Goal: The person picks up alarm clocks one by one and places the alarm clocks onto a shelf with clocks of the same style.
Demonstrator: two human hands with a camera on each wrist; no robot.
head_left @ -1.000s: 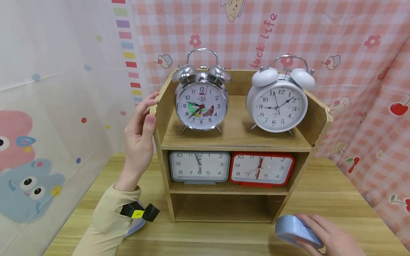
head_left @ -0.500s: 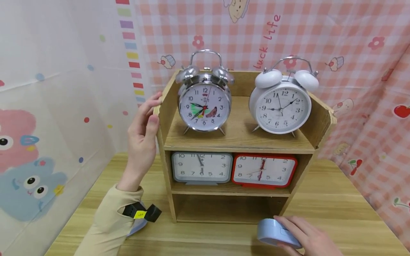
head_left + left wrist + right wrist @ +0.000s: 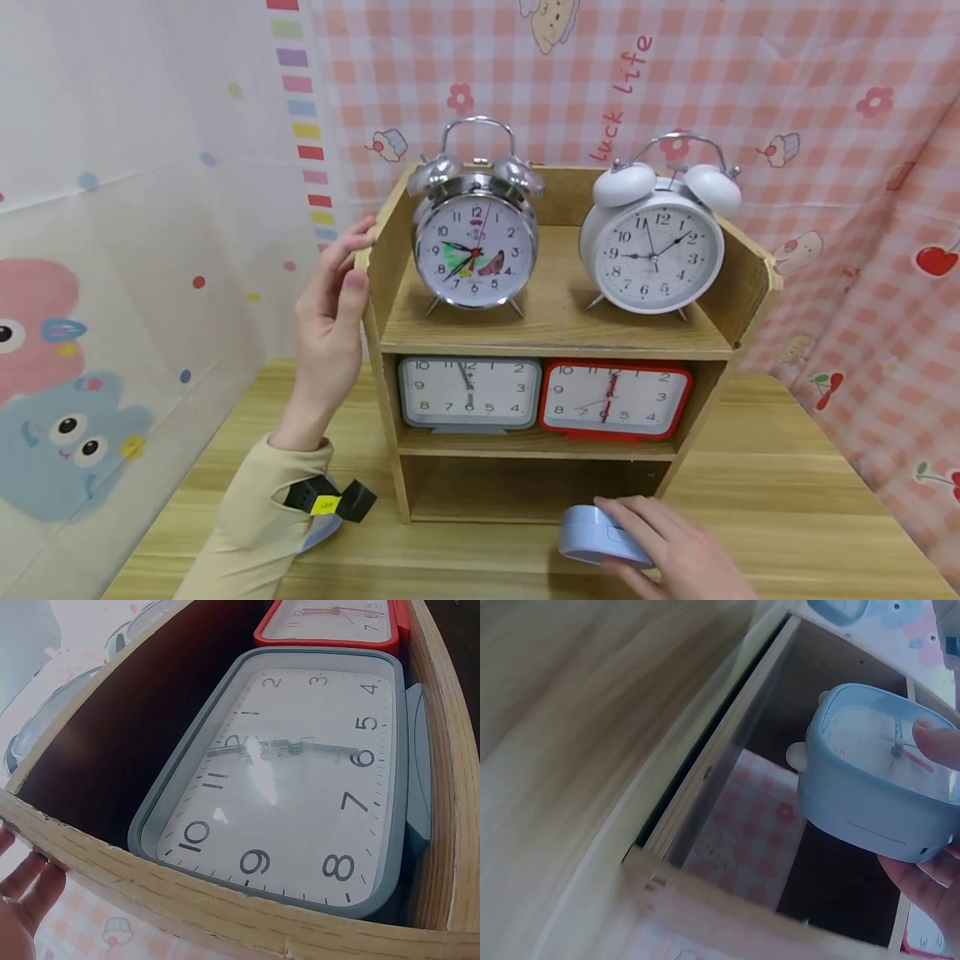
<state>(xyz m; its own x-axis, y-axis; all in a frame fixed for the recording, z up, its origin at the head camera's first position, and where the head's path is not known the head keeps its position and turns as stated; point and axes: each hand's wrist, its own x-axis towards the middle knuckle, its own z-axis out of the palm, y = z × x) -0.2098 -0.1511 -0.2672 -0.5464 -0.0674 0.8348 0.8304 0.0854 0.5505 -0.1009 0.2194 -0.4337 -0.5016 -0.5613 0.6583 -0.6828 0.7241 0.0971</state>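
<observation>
My right hand [image 3: 671, 542] grips a small light blue alarm clock [image 3: 596, 533] just in front of the bottom compartment. In the right wrist view, its dial and hands show, with my thumb on the face and my fingers underneath. At the upper left side of the wooden shelf [image 3: 555, 346], the fingers and thumb of my left hand [image 3: 330, 333] rest against the side panel. A grey rectangular clock [image 3: 300, 780] and a red rectangular clock [image 3: 615, 400] stand in the middle compartment. On top are a silver twin-bell clock [image 3: 476, 250] and a white twin-bell clock [image 3: 652, 250].
The shelf stands on a wood-grain table [image 3: 780, 500]. A pale blue object [image 3: 322, 533] lies partly hidden behind my left sleeve. A pink checked curtain [image 3: 570, 83] hangs close behind, and a white cartoon-print curtain [image 3: 172, 208] hangs at the left.
My right hand has moved left along the shelf's front with the blue alarm clock, from outside its right corner to before the bottom compartment. My left hand stays on the side panel.
</observation>
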